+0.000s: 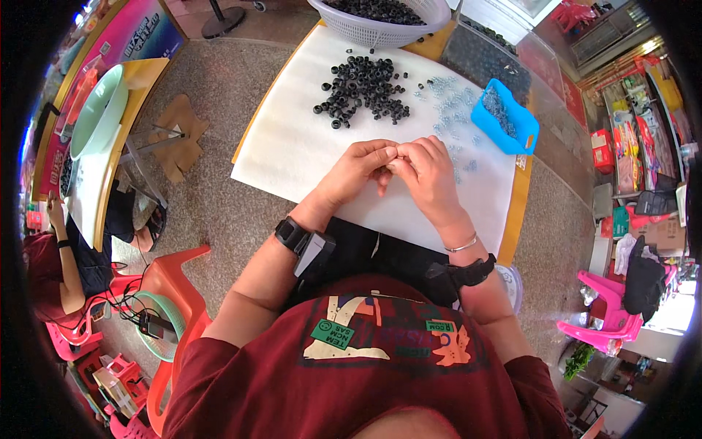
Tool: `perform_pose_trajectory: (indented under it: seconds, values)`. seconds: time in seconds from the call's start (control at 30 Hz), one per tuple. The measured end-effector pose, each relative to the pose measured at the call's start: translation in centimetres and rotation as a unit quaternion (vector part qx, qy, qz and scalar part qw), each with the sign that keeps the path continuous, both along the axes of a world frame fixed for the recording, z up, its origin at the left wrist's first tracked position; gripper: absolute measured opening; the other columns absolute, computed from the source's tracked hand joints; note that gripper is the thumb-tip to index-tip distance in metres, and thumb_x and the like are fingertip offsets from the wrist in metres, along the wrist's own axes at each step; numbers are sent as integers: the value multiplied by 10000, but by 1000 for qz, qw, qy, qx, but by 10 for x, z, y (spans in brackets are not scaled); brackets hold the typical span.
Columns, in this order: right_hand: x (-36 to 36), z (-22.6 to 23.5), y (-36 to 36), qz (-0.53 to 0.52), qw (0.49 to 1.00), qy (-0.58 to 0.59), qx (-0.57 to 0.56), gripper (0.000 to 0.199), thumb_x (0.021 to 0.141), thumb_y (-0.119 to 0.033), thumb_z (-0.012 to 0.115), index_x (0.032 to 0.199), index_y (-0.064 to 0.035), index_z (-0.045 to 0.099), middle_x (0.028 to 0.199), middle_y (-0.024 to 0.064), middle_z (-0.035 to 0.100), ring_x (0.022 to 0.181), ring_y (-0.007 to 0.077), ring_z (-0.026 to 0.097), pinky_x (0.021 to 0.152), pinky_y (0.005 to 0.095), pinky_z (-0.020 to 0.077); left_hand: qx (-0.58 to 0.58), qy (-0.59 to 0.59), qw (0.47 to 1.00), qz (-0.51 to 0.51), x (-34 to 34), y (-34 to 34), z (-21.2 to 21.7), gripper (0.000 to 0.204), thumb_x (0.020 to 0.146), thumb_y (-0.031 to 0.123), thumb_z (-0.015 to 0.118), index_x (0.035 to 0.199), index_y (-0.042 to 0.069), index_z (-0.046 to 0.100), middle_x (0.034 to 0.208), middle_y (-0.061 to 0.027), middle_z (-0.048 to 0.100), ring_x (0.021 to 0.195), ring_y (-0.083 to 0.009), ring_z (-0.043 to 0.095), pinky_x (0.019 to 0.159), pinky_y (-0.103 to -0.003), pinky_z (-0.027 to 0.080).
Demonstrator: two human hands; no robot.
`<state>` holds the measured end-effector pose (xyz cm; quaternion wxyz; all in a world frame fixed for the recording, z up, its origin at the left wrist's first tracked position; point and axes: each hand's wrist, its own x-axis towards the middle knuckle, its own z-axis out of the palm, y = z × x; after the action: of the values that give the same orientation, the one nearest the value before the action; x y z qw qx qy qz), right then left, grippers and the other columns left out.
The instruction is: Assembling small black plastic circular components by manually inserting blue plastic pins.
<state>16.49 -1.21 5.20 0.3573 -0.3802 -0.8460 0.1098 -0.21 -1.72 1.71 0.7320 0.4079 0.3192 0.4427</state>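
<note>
My left hand (362,167) and my right hand (428,172) meet above the near part of the white table sheet (281,154). Both are closed, with thumbs and forefingers pinched together at one spot. Whatever lies between the fingertips is too small and covered to make out. Just beyond the hands is a loose pile of small black ring-like parts (362,86). To its right, small clear bluish pieces (453,106) are scattered over the sheet. A bright blue open tray (523,121) at the right edge holds more of these clear pieces.
A pale lattice basket (380,33) full of black parts stands at the far edge. Beside it is a dark, see-through container (486,62). An orange plastic chair (175,293) is at my left. Another person (55,271) sits at a table with a green basin (100,110).
</note>
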Motion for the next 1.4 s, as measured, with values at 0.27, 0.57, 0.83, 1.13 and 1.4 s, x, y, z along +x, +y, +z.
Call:
perform_pose_trajectory:
  seconds: [0.27,0.57,0.83,1.13,1.4]
  values:
    - [0,-1,-5,-20,999,23,-20,78,848,-114,616,868,-41,599,807,86,597,767,287,530,718,404,424,-37,-74,993,79,2,-2,0,266,1002,260,474,1069,14,551,753,21,445,547,-56,370,466,-209,337]
    - [1,-5,-8,-21,999,40,-28,59,847,-92,602,873,-39,600,805,91,598,771,292,540,716,411,433,-39,-68,993,89,1,-3,-7,237,1002,236,466,1061,23,550,771,10,453,582,-72,433,500,-218,374]
    - [-6,8,1,0,999,-41,2,190,788,-109,603,973,-68,583,888,94,541,875,288,528,774,413,417,26,-5,997,72,8,-7,1,381,992,209,493,1311,2,465,1018,-66,607,922,-125,590,804,-275,508]
    - [51,43,95,-152,956,188,-168,170,841,-116,649,995,-45,644,859,55,674,737,108,617,682,256,486,-23,-90,994,50,-2,-4,2,361,989,170,480,1308,6,439,964,-97,613,765,-153,606,736,-301,518]
    - [104,82,189,-276,906,308,-85,472,820,-129,673,1237,22,513,931,25,659,747,104,572,659,260,473,-35,-101,993,41,-1,-3,1,259,996,152,460,1205,8,513,932,-74,602,747,-142,596,734,-278,505]
